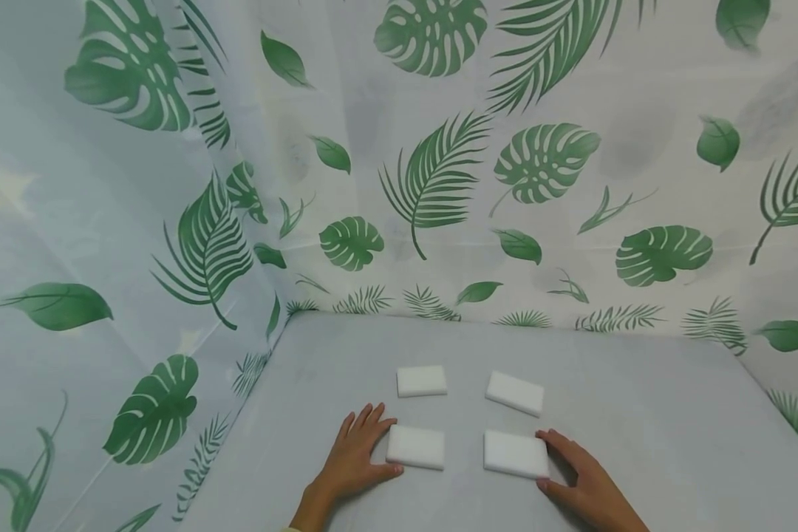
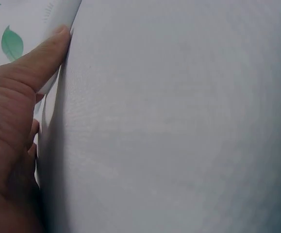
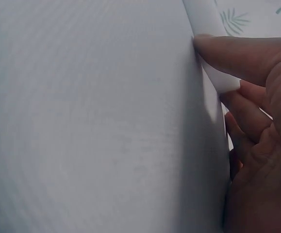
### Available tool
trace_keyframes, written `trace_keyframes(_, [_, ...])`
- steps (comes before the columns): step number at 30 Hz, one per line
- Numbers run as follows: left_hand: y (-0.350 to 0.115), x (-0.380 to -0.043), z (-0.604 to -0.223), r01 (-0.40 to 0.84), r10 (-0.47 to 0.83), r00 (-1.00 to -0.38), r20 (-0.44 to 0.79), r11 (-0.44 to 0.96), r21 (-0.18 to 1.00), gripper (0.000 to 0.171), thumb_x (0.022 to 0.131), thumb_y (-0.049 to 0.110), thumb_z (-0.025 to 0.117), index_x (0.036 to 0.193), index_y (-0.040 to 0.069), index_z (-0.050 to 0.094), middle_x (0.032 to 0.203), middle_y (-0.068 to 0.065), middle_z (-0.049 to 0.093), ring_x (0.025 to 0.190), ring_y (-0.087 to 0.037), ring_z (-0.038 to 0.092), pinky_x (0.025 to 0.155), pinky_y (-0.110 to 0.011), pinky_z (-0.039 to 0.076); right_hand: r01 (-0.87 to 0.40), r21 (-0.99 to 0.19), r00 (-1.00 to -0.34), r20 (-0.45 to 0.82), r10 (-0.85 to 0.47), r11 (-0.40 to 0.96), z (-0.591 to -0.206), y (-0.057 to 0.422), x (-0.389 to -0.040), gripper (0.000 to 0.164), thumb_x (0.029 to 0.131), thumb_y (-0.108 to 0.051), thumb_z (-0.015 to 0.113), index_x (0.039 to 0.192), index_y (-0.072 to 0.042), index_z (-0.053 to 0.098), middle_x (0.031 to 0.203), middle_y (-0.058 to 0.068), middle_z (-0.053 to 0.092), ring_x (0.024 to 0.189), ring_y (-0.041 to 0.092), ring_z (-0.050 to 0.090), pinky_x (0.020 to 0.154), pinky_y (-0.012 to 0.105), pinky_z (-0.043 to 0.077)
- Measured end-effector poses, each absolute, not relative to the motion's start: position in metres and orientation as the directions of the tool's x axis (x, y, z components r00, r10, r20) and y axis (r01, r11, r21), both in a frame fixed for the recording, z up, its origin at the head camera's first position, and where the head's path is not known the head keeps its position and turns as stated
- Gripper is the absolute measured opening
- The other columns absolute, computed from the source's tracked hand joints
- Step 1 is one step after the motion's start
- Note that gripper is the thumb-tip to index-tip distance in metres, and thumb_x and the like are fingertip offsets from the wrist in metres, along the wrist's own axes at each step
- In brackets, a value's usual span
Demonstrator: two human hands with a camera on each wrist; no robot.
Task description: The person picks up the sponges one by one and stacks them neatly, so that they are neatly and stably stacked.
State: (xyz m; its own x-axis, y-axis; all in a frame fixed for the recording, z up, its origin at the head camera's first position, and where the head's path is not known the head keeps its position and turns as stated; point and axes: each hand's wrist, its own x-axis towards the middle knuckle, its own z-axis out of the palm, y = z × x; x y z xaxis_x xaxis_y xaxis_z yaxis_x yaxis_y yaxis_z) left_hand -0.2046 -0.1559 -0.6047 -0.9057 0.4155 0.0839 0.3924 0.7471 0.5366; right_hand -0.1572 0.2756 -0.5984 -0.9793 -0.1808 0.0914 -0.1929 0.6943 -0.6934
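Note:
Several white rectangular sponge-like blocks lie flat in two rows on the table. My left hand (image 1: 355, 458) has thumb and index finger at opposite edges of the near left block (image 1: 415, 447), pinching its left end. The other fingers spread forward, off the block. At the near right block (image 1: 516, 454), my right hand (image 1: 588, 480) pinches the right end between thumb and index finger. Behind them lie the far left block (image 1: 422, 381) and the slightly turned far right block (image 1: 515, 393), both untouched. In the right wrist view, the thumb (image 3: 237, 53) presses the block's edge (image 3: 220, 80).
The table (image 1: 346, 347) has a plain pale grey-white cover. White cloth (image 1: 452, 273) printed with green leaves hangs along its back, and more of it (image 1: 140, 295) rises at the left. Gaps separate the blocks from one another.

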Motion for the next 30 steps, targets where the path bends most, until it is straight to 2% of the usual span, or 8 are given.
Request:
trace_keyframes(5, [-0.1547, -0.2039, -0.6044, 0.403, 0.408, -0.906, 0.115, 0.748, 0.528, 0.081, 0.090, 0.064, 0.075, 0.150, 0.012, 0.060, 0.168, -0.016, 0.041, 0.157, -0.040, 0.031, 0.125, -0.065, 0.017, -0.224, -0.688, -0.974, 0.133, -0.183, 0.690, -0.5989, 0.2772, -0.1574, 0.077, 0.084, -0.031, 0.092, 0.148, -0.004, 0.061, 0.148, 0.036, 0.055, 0.135, 0.061, 0.050, 0.103, 0.077, 0.042])
trace_keyframes(16, [-0.1537, -0.1987, -0.6042, 0.410, 0.395, -0.906, 0.155, 0.723, 0.556, 0.078, 0.090, 0.062, 0.075, 0.146, 0.010, 0.063, 0.164, -0.018, 0.046, 0.154, -0.045, 0.034, 0.123, -0.068, 0.018, -0.203, -0.710, -0.978, 0.112, -0.177, 0.675, -0.6016, 0.2774, -0.1560, 0.077, 0.084, -0.030, 0.092, 0.148, -0.002, 0.060, 0.149, 0.036, 0.053, 0.135, 0.062, 0.049, 0.104, 0.078, 0.040])
trace_keyframes(26, [-0.1519, -0.1973, -0.6079, 0.395, 0.361, -0.915, 0.181, 0.706, 0.588, 0.074, 0.089, 0.060, 0.078, 0.144, 0.011, 0.065, 0.161, -0.017, 0.050, 0.153, -0.045, 0.036, 0.123, -0.068, 0.018, -0.277, -0.697, -0.961, 0.207, -0.185, 0.661, -0.6021, 0.2780, -0.1529, 0.075, 0.083, -0.029, 0.093, 0.146, -0.003, 0.062, 0.146, 0.033, 0.058, 0.133, 0.059, 0.053, 0.102, 0.077, 0.042])
trace_keyframes(30, [-0.1502, -0.1977, -0.6088, 0.378, 0.339, -0.922, 0.185, 0.687, 0.621, 0.074, 0.089, 0.059, 0.079, 0.145, 0.012, 0.065, 0.159, -0.017, 0.052, 0.153, -0.045, 0.036, 0.123, -0.067, 0.016, -0.260, -0.699, -0.966, 0.192, -0.175, 0.666, -0.6019, 0.2780, -0.1536, 0.074, 0.083, -0.030, 0.092, 0.146, -0.004, 0.063, 0.147, 0.033, 0.057, 0.133, 0.060, 0.052, 0.102, 0.078, 0.041])
